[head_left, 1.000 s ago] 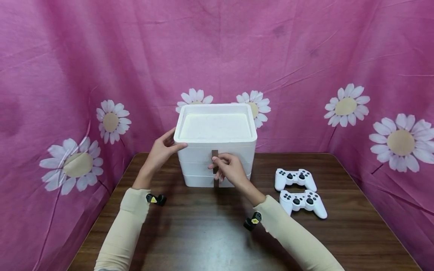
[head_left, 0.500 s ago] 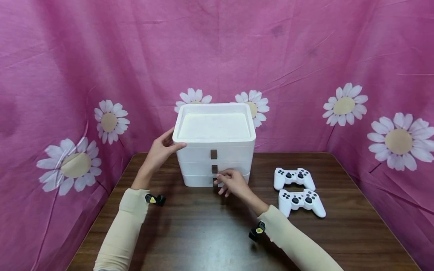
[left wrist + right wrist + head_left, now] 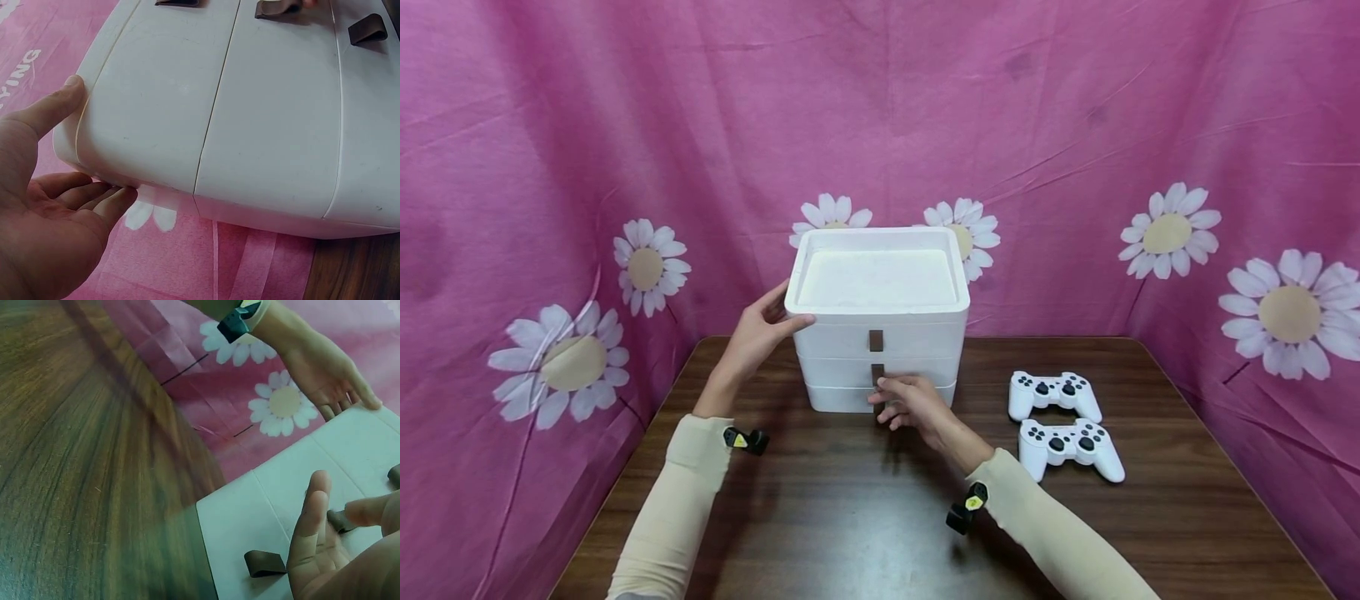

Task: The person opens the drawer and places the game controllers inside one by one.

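Note:
A white three-drawer storage box (image 3: pixel 838 342) with a tray-like top stands on the table, its drawers flush. My left hand (image 3: pixel 756 337) grips its upper left corner, thumb on the front edge and fingers along the side. Brown tabs mark the drawer fronts: top tab (image 3: pixel 876 341), middle tab (image 3: pixel 877 372) and, partly hidden in the head view, bottom tab (image 3: pixel 265 563). My right hand (image 3: pixel 917 408) is in front of the lower drawers. In the right wrist view its thumb overlaps the middle tab, while its fairly straight fingers are spread apart from the thumb.
Two white game controllers lie on the brown wooden table (image 3: pixel 820 517) right of the box, a rear controller (image 3: pixel 1052 396) and a front controller (image 3: pixel 1067 448). A pink flowered cloth (image 3: pixel 880 117) hangs behind and at both sides.
My right hand has moved down from the upper tabs to the lower drawers, then shifted only slightly over the last half second. My left hand stays on the box corner.

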`<control>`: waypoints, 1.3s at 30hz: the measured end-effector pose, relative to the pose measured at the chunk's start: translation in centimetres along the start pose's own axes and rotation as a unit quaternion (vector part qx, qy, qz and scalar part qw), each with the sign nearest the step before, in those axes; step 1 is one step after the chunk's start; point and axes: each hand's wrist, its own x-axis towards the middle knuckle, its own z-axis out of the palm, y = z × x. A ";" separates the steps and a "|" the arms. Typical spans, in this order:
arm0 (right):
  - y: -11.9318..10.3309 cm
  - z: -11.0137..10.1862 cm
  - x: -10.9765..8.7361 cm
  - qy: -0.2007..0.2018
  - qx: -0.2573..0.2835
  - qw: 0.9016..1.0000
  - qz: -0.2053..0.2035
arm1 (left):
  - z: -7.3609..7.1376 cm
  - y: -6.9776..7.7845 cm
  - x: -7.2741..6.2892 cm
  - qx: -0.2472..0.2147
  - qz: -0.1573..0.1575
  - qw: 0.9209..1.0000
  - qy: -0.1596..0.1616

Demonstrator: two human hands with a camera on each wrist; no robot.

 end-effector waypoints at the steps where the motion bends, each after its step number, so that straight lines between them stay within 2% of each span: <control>1: 0.0 0.0 0.1 -0.004 0.002 1.000 0.001 | 0.0 0.0 0.0 -0.002 0.000 1.000 0.000; 6: 0.1 0.3 0.4 -0.005 -0.012 1.000 -0.016 | 0.2 0.1 0.0 -0.009 0.004 1.000 -0.007; 12: 0.2 0.4 0.4 0.040 -0.037 0.997 -0.056 | 0.5 0.5 -0.3 0.000 0.015 1.000 -0.015; 19: -0.2 0.7 0.5 0.062 -0.018 0.994 -0.085 | 0.6 0.5 -0.2 0.013 0.014 1.000 -0.010; 32: -0.5 1.2 0.5 0.094 0.005 0.993 -0.073 | 0.7 0.2 -0.4 0.024 0.014 1.000 0.005; 39: -0.4 1.2 0.1 0.086 -0.032 0.991 -0.097 | 0.7 0.2 -0.5 0.017 0.017 1.000 0.006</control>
